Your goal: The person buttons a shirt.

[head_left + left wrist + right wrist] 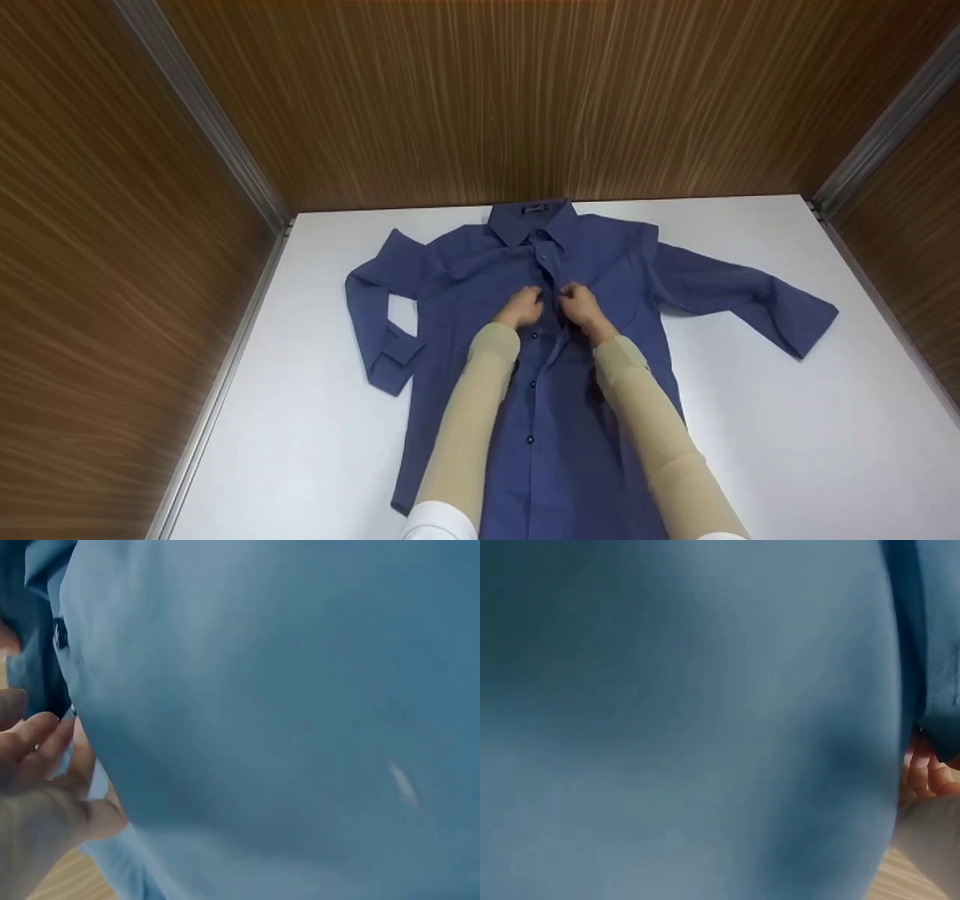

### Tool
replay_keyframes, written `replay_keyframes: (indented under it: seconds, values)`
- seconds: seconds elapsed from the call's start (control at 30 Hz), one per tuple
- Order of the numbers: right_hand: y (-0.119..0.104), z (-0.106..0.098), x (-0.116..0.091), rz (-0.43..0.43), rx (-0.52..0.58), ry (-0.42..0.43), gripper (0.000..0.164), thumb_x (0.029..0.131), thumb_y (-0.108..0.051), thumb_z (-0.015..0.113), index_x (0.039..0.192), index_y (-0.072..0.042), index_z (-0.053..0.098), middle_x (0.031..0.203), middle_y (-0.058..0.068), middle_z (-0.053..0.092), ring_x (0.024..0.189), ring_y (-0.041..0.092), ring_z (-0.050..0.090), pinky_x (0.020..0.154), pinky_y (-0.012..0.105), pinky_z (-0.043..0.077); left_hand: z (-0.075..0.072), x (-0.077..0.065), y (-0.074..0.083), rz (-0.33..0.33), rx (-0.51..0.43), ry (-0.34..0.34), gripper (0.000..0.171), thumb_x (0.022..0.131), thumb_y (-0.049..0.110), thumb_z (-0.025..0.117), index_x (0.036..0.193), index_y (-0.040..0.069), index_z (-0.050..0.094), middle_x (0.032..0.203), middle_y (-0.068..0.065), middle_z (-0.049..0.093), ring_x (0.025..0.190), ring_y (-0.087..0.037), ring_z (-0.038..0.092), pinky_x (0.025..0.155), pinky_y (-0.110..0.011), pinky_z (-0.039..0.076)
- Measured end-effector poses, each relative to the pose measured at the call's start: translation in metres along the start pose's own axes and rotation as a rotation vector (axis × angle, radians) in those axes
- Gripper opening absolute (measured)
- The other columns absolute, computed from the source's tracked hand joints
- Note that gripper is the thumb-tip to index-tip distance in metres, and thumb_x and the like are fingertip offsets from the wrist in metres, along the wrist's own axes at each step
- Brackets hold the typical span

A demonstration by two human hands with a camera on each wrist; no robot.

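Nearest, the beige arm covers (465, 427) reach forward over the lower part of a blue shirt (570, 420), which lies front up on the table, and a line of dark buttons (530, 439) shows between the forearms. Farther up, at chest height, both hands meet the front strip: the left hand (523, 306) has its fingers bent at the button-side edge and seems to pinch it, while the right hand (580, 304) grips the loose front flap (550, 264) just beside it (whether a button sits between the fingertips is too small to tell). Work at this strip is probably best done by pinching close to the edge, each hand level with the other, so that button and flap line up squarely. A light hold should do; tugging sideways could skew the front and crease the thin cloth. Keeping the wrists low would let the cloth rest flat while the fingertips do the fine part. Beyond the hands lie the collar (510, 227) and its dark label (534, 209), with the sleeves bent out to either side on the white table (300, 420), before a wood-grain panel (525, 97).
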State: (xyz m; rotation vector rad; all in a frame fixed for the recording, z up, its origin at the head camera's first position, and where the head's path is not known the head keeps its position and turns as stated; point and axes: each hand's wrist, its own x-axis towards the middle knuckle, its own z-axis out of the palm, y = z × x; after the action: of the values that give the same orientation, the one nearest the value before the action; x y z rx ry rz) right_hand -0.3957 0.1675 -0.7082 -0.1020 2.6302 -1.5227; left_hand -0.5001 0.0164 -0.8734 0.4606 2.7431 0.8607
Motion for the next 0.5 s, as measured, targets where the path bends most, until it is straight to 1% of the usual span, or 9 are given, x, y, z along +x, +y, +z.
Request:
replay_keyframes:
  seconds: [0.07, 0.13, 0.17, 0.23, 0.3, 0.37, 0.4, 0.47, 0.5]
  values:
    - [-0.005, 0.0, -0.002, 0.058, 0.061, -0.014, 0.013, 0.074, -0.014, 0.049, 0.083, -0.005, 0.051, 0.078, 0.008, 0.049, 0.068, 0.019, 0.044, 0.054, 0.029, 0.036, -0.034, -0.034, 0.042, -0.063, 0.026, -0.027, 0.04, 0.078, 0.039, 0.038, 0.115, 0.025, 0.037, 0.114, -0.001, 0.035, 0.104, -0.018, 0.032, 0.082, -0.035, 0.026]
    - [-0.007, 0.002, -0.002, 0.097, 0.094, -0.018, 0.015, 0.075, -0.016, 0.05, 0.084, -0.005, 0.051, 0.079, 0.008, 0.049, 0.068, 0.018, 0.045, 0.055, 0.028, 0.036, -0.079, -0.078, 0.091, -0.144, 0.003, -0.085, 0.039, 0.079, 0.036, 0.04, 0.116, 0.023, 0.037, 0.114, -0.004, 0.033, 0.104, -0.019, 0.032, 0.081, -0.034, 0.027]
    - [-0.007, 0.004, -0.002, 0.096, 0.093, -0.002, 0.014, 0.075, -0.017, 0.051, 0.082, -0.005, 0.051, 0.077, 0.007, 0.048, 0.066, 0.017, 0.045, 0.052, 0.027, 0.036, -0.103, -0.102, 0.116, -0.181, -0.014, -0.108, 0.038, 0.08, 0.034, 0.04, 0.116, 0.021, 0.037, 0.114, -0.005, 0.032, 0.103, -0.019, 0.032, 0.081, -0.034, 0.027]
    - [-0.009, 0.006, -0.002, 0.133, 0.121, -0.02, 0.015, 0.077, -0.017, 0.05, 0.083, -0.003, 0.05, 0.079, 0.009, 0.048, 0.068, 0.019, 0.045, 0.054, 0.028, 0.036, -0.149, -0.15, 0.165, -0.277, -0.047, -0.143, 0.037, 0.081, 0.03, 0.038, 0.117, 0.02, 0.036, 0.117, -0.006, 0.029, 0.105, -0.021, 0.03, 0.08, -0.036, 0.027]
    - [-0.006, 0.009, -0.001, 0.151, 0.129, -0.012, 0.017, 0.078, -0.02, 0.049, 0.083, -0.004, 0.05, 0.079, 0.01, 0.048, 0.067, 0.02, 0.046, 0.053, 0.029, 0.037, -0.181, -0.184, 0.199, -0.357, -0.074, -0.169, 0.038, 0.082, 0.03, 0.037, 0.119, 0.021, 0.033, 0.121, -0.005, 0.025, 0.108, -0.021, 0.027, 0.082, -0.04, 0.024]
    - [-0.004, 0.01, -0.002, 0.119, 0.179, -0.012, 0.018, 0.076, -0.023, 0.051, 0.079, -0.005, 0.049, 0.074, 0.008, 0.047, 0.062, 0.018, 0.045, 0.05, 0.028, 0.036, -0.2, -0.204, 0.22, -0.413, -0.076, -0.156, 0.038, 0.083, 0.029, 0.035, 0.12, 0.02, 0.032, 0.123, -0.005, 0.024, 0.109, -0.023, 0.025, 0.082, -0.045, 0.022]
    - [-0.004, 0.009, -0.003, 0.112, 0.196, -0.007, 0.018, 0.076, -0.024, 0.052, 0.077, -0.006, 0.049, 0.072, 0.007, 0.046, 0.06, 0.017, 0.044, 0.049, 0.028, 0.035, -0.204, -0.208, 0.225, -0.437, -0.076, -0.149, 0.038, 0.083, 0.029, 0.035, 0.12, 0.02, 0.032, 0.124, -0.005, 0.023, 0.11, -0.023, 0.025, 0.081, -0.046, 0.021]
    - [-0.003, 0.008, -0.004, 0.074, 0.212, 0.023, 0.018, 0.074, -0.025, 0.053, 0.073, -0.008, 0.048, 0.067, 0.005, 0.045, 0.054, 0.015, 0.042, 0.044, 0.026, 0.032, -0.206, -0.209, 0.227, -0.454, -0.1, -0.112, 0.037, 0.083, 0.03, 0.036, 0.118, 0.021, 0.035, 0.124, -0.004, 0.025, 0.109, -0.022, 0.026, 0.081, -0.047, 0.021]
    - [-0.021, 0.003, -0.015, 0.071, 0.228, 0.02, 0.015, 0.076, -0.022, 0.052, 0.072, -0.008, 0.048, 0.067, 0.004, 0.044, 0.054, 0.015, 0.041, 0.044, 0.026, 0.032, -0.207, -0.209, 0.229, -0.456, -0.106, -0.085, 0.034, 0.083, 0.029, 0.037, 0.115, 0.02, 0.038, 0.123, -0.004, 0.027, 0.109, -0.021, 0.027, 0.08, -0.047, 0.021]
